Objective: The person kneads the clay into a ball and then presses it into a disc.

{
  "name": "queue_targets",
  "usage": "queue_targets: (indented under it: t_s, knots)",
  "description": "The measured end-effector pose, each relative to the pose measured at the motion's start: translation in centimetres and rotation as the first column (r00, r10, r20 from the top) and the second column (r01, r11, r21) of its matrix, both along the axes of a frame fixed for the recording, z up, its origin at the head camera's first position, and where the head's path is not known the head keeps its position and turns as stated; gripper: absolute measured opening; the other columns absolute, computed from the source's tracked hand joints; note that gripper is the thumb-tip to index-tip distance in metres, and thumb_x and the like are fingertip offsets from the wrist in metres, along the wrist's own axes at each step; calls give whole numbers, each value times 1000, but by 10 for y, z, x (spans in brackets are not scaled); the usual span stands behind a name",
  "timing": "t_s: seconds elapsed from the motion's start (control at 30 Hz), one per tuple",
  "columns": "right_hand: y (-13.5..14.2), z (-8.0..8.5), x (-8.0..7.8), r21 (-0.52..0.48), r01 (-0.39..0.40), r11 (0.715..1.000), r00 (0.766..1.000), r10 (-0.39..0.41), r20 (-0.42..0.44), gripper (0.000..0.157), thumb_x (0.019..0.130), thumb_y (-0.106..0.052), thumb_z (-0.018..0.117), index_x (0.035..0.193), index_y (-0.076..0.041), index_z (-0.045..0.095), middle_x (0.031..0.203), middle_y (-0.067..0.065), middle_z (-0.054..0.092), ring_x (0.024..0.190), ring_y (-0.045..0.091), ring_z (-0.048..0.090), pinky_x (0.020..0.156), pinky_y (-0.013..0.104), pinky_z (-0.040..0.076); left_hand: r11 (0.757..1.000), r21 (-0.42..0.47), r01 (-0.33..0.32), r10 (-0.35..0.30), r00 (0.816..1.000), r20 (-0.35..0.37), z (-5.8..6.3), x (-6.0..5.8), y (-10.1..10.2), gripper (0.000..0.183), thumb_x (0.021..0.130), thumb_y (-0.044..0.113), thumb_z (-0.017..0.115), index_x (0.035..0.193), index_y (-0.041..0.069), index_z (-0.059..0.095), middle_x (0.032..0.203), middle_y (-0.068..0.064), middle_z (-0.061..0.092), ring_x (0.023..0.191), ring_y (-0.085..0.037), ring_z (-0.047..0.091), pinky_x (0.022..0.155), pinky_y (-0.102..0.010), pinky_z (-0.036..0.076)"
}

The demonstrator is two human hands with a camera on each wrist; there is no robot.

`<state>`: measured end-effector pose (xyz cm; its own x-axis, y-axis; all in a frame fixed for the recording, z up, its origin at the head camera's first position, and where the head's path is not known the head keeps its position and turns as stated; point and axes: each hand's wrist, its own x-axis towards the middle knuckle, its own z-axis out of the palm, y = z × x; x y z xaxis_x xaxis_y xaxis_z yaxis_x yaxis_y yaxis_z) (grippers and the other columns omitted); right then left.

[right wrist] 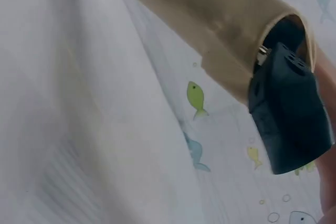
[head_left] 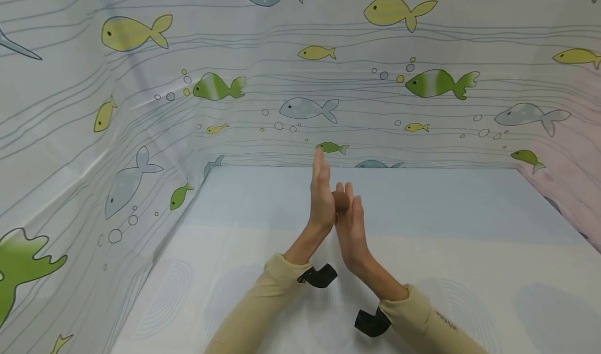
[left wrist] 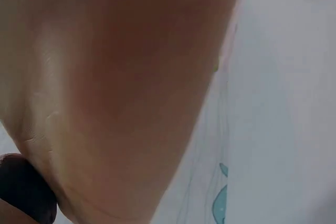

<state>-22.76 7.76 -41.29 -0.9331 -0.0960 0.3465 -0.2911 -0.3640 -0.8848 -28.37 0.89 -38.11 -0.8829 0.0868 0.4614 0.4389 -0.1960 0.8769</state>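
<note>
A small, round brown ball [head_left: 341,202], perhaps of clay, sits between the two palms in the head view. My left hand [head_left: 322,195] stands upright with straight fingers, its palm against the ball's left side. On the other side my right hand [head_left: 352,231] lies with its palm toward the ball and its fingers extended upward. The heels of the hands are close together. A blurred hand or wrist [left wrist: 126,87] fills much of the left wrist view, and the ball cannot be made out there. The right wrist view shows a beige sleeve [right wrist: 226,35] and no ball.
Both arms wear black wrist cameras [head_left: 320,276] at the cuffs. Below the hands lies a white and pale blue surface [head_left: 263,197]. Fish-patterned sheeting [head_left: 263,62] rises at the back and sides.
</note>
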Motion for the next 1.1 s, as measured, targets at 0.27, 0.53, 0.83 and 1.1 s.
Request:
queue_targets:
  t_s: [0.27,0.53,0.83,1.1]
  knots:
    - [7,9,-11,-22,70,997,996,-69,58,77,101,-61,10,159,-14,-9,166,-1,-2,153,14,-2,123,39,-1,991,-81,102,-104,995,-10,-23,10,8,68,103,48,20,160,11,11,166,2,8,151,-9,5,123,-41,5]
    - [16,5,-25,-92,157,983,979,-143,146,74,100,-62,16,161,-20,3,167,-3,2,153,15,2,123,40,3,979,-120,166,-164,986,33,-37,23,14,74,103,53,17,159,7,6,165,3,9,151,-9,7,123,-42,8]
    - [29,12,-50,-120,231,965,973,-229,32,76,101,-61,22,161,-19,2,167,-3,0,153,10,0,123,38,-1,963,-143,229,-225,973,46,-33,44,9,74,102,56,13,160,13,0,165,5,1,151,-10,-2,122,-48,3]
    - [33,18,-58,-238,208,949,968,-235,-90,83,99,-60,33,161,-15,2,167,1,1,153,16,1,123,39,-4,955,-109,276,-271,961,59,-26,57,9,75,101,55,16,159,13,-4,165,5,-4,151,-10,-5,122,-48,7]
